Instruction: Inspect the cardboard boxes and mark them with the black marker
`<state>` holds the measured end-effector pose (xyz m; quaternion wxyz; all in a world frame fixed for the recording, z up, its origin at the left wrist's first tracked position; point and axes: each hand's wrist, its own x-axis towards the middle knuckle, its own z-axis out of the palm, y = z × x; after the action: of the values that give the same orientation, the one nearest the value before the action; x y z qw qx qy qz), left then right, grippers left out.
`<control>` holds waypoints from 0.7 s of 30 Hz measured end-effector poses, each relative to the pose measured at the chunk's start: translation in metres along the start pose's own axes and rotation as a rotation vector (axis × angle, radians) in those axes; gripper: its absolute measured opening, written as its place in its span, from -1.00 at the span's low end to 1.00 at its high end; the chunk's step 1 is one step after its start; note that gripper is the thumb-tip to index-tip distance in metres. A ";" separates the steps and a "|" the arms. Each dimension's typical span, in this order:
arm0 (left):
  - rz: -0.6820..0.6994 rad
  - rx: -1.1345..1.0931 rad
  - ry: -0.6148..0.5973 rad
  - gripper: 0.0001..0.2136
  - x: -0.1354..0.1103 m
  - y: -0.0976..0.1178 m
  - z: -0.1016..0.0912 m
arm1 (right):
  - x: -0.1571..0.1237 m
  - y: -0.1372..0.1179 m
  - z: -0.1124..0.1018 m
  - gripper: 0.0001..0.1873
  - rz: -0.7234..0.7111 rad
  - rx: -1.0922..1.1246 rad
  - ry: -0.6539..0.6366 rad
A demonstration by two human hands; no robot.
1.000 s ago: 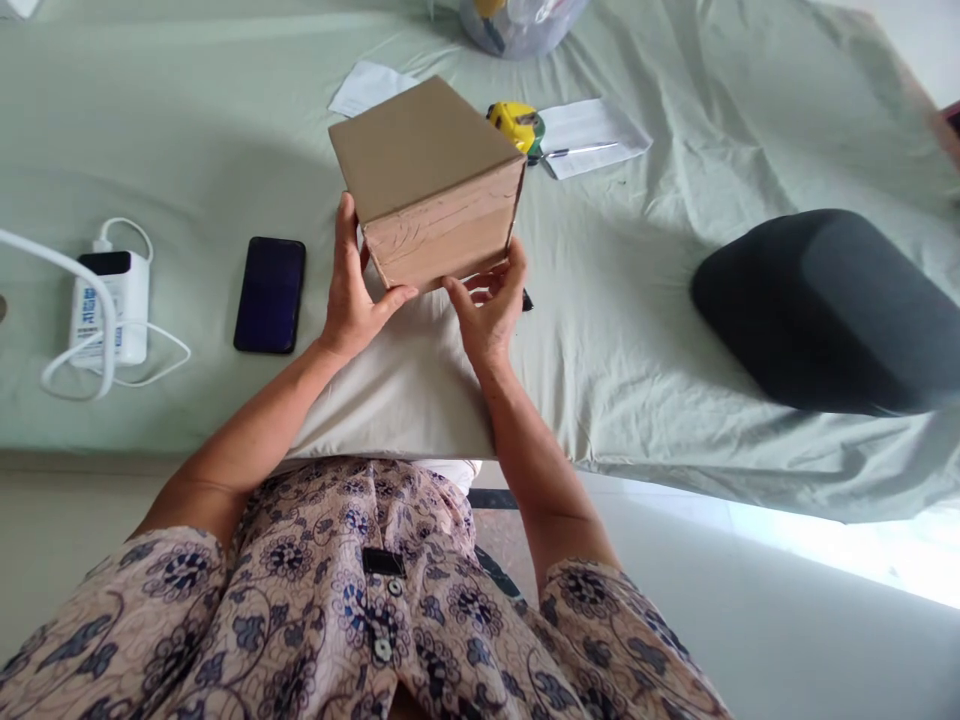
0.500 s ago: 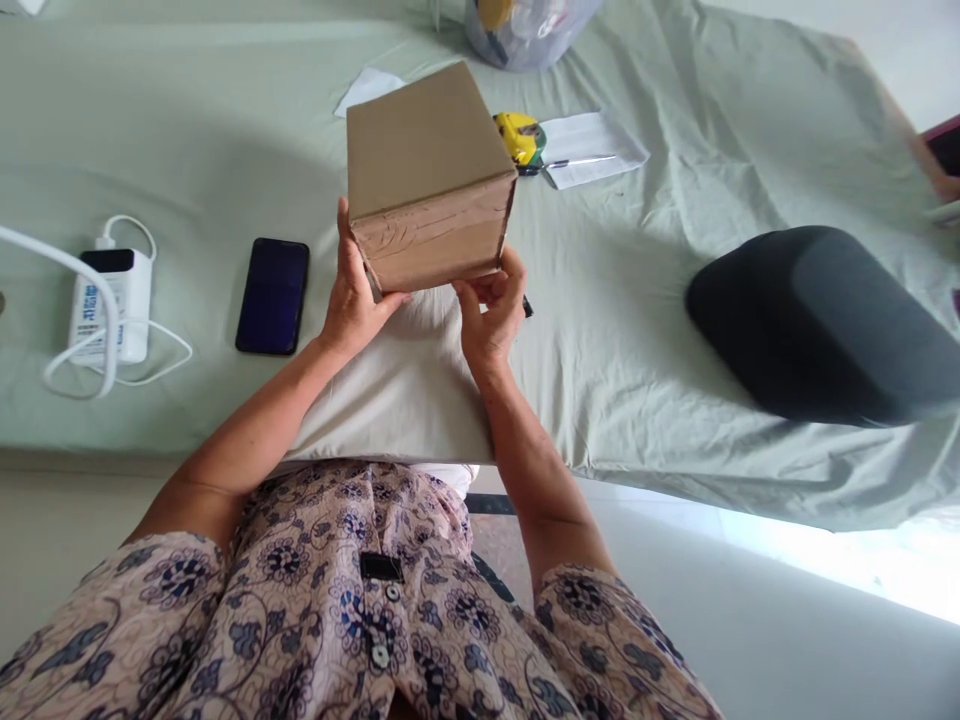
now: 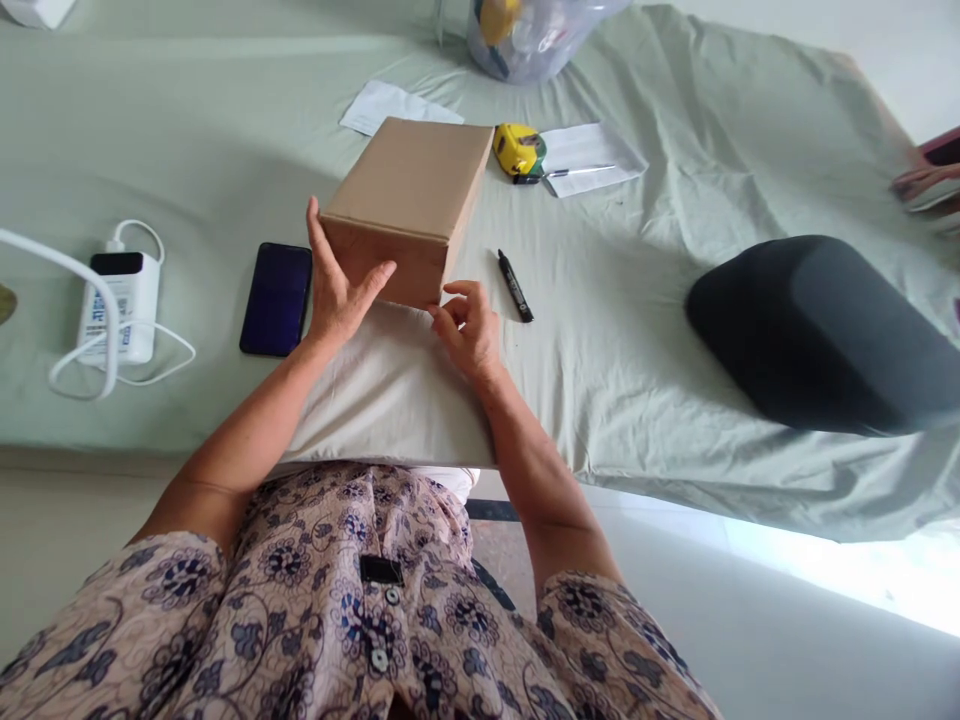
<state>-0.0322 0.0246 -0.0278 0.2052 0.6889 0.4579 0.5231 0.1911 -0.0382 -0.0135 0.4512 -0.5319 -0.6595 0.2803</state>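
Observation:
A brown cardboard box [image 3: 409, 180] stands on the green cloth in front of me, its near face creased. My left hand [image 3: 337, 295] holds the near left corner, the thumb across the near face and a finger up along the left side. At the lower right corner of that face, my right hand [image 3: 469, 325] pinches the bottom edge between thumb and fingers. To the right of that hand lies a black marker [image 3: 515, 287]. Just beyond the box's right side sits a yellow and green tape measure [image 3: 517, 150].
Left of the box lie a dark phone [image 3: 276, 300] and a white power bank [image 3: 120, 310] with a cable. Folded papers [image 3: 596, 160], a pen and a clear container [image 3: 525, 45] are farther back. A dark rounded object [image 3: 817, 335] rests at right; a person's hand [image 3: 926, 185] shows at the right edge.
The box has come down toward me and turned, showing a different near face. Both hands have shifted with it, slightly left. The marker and the tape measure are now more fully visible.

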 end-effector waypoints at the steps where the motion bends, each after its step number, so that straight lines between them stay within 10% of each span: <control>1: -0.016 -0.005 0.010 0.11 0.001 0.002 0.000 | 0.000 0.000 0.001 -0.73 -0.002 -0.008 -0.020; 14: 0.031 0.167 0.011 0.16 0.000 0.036 -0.002 | 0.003 0.002 0.006 -0.83 -0.045 -0.240 -0.186; 21: 0.090 0.123 -0.150 -0.24 -0.006 0.054 0.011 | 0.002 0.008 0.011 -0.73 -0.157 -0.197 -0.183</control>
<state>0.0005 -0.0052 0.0061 0.1725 0.7571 0.4413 0.4498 0.1848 -0.0329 -0.0246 0.3552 -0.4926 -0.7618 0.2256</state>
